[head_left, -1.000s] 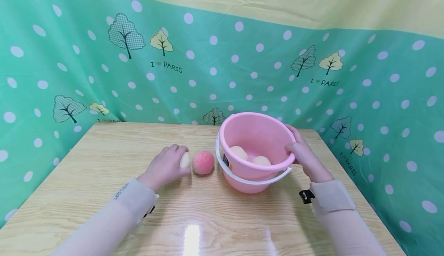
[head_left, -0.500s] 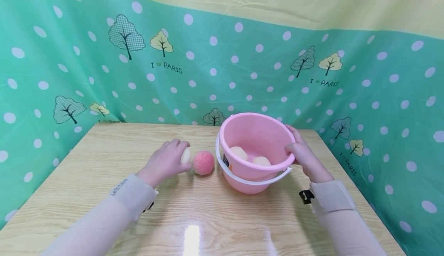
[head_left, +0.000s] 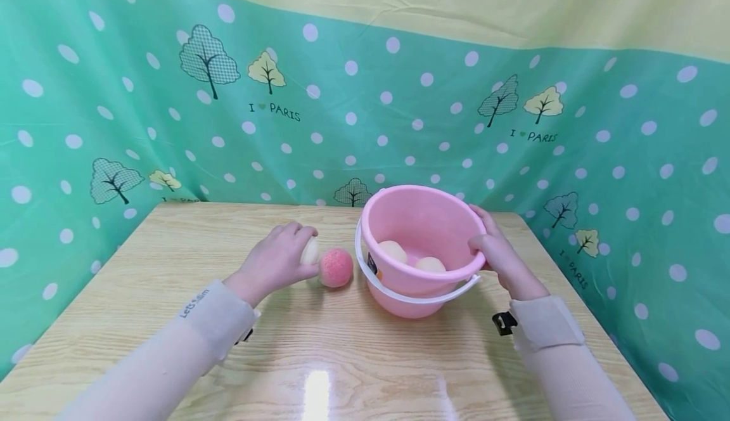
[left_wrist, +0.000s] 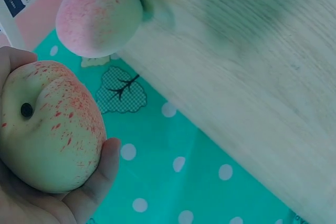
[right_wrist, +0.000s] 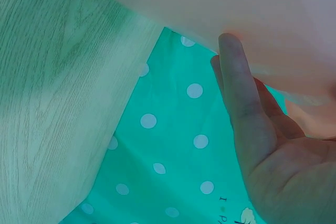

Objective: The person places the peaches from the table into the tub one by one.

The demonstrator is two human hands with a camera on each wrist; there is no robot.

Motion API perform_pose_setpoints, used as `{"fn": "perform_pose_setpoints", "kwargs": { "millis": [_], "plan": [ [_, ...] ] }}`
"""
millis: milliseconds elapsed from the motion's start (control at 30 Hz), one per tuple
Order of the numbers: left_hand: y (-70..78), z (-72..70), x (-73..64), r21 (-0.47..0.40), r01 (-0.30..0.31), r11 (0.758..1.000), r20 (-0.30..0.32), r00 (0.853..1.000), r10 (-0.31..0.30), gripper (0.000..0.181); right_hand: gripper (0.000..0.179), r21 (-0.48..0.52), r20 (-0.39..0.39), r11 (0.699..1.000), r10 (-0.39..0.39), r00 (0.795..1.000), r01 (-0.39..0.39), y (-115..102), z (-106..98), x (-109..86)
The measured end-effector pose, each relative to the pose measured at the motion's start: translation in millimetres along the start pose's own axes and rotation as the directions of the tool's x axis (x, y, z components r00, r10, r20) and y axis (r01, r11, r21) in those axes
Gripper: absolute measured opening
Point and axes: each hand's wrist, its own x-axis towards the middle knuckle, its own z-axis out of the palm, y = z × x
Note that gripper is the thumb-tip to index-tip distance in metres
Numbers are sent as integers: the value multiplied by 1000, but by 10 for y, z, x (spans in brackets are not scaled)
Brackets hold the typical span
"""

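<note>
My left hand (head_left: pixel 275 261) grips a pale peach (left_wrist: pixel 58 129) with red speckles and a dark dot in its hollow, thumb and fingers around it. Right beside that fruit, a pinker peach (head_left: pixel 338 269) rests on the table, close to the bucket. The pink bucket (head_left: pixel 402 307) leans toward me, its white handle hanging down in front. Its rim at the right is held by my right hand (head_left: pixel 502 255), thumb inside and fingers outside against the wall. Two pale round fruits, one at left (head_left: pixel 393 252) and one nearer (head_left: pixel 430 264), lie inside, partly hidden by the rim.
The wooden table (head_left: pixel 171 262) reaches back to a green dotted curtain (head_left: pixel 319 110) with printed trees, which also hangs along both sides. A bright light reflection (head_left: pixel 316 395) lies on the table's near part.
My left hand has moved slightly to the right with its peach, up close to the pinker peach, which has shifted a little right. The right hand and bucket stay in place.
</note>
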Motion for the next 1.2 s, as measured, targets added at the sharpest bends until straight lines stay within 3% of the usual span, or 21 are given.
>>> {"fn": "perform_pose_setpoints", "kwargs": {
  "millis": [1200],
  "plan": [
    [175,-326,123,54,-59,997,-9,998,60,61,89,0,0,1000,8,1000,-8,-7,3,-7]
  ]
}}
